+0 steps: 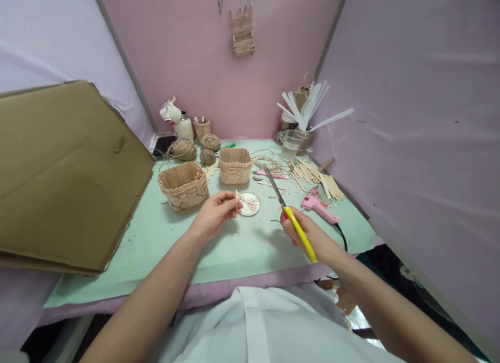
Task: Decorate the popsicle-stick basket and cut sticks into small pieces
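Pinched between the fingers of my left hand (pixel 217 211) is a small pale wood piece (pixel 237 195), its lower part hidden by the fingertips. Just beside and behind those fingers lies a round white dish (pixel 255 204) with small light chips in it. My right hand (pixel 302 228) is closed round scissors with yellow handles (pixel 300 234), whose blades point up and away to the left. Two square wooden baskets with scalloped rims stand beyond my left hand: one at the left (pixel 183 188), another at the middle (pixel 235 167).
A pink glue gun (pixel 320 209) with a black cord lies right of the scissors. Flat wooden sticks (pixel 308 174), a clear cup (pixel 291 144) and white strips (pixel 304 110) are behind it. Twine balls (pixel 183 149) sit back left. A large cardboard sheet (pixel 70 180) leans at the left.
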Demonstrator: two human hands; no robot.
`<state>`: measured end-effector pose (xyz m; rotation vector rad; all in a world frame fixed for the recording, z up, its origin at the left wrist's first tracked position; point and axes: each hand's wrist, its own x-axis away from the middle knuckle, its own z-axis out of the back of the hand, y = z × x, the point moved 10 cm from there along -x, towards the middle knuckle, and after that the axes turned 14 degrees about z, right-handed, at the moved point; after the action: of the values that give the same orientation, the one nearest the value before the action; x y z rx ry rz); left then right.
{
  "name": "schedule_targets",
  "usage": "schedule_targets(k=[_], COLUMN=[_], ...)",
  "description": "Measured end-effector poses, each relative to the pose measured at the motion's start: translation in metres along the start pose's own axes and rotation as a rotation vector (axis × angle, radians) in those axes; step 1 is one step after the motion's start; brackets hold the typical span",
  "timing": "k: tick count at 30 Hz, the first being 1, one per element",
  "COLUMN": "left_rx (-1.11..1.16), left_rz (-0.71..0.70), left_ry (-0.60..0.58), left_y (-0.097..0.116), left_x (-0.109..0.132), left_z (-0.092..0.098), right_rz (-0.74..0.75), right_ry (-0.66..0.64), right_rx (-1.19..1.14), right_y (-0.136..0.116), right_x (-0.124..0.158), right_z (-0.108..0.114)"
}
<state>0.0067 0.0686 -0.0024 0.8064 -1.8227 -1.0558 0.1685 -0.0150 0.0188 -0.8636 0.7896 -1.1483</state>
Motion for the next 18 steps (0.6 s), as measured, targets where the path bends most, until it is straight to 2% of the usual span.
schedule_targets(k=[3,8,12,18], left_rx=[-0.072,-0.087,-0.094,-0.080], left_rz=[0.005,-0.038,-0.080,-0.064], left_ry=[-0.071,-0.132,-0.138,-0.134], left_y=[-0.007,-0.003,-0.001,-0.005], left_x=[0.007,0.016,0.017,0.013], left_z=[-0.011,-0.019,-0.019,-0.015], right_rz=[0.035,0.066,0.080,0.071], right_ry=[-0.023,-0.075,-0.078,-0.091], right_rx=[0.052,0.182,0.233,0.249], right_y=[-0.004,-0.002,0.001,0.005], right_x=[-0.002,-0.008,-0.007,-0.003], right_z=[-0.012,-0.029,-0.035,-0.042])
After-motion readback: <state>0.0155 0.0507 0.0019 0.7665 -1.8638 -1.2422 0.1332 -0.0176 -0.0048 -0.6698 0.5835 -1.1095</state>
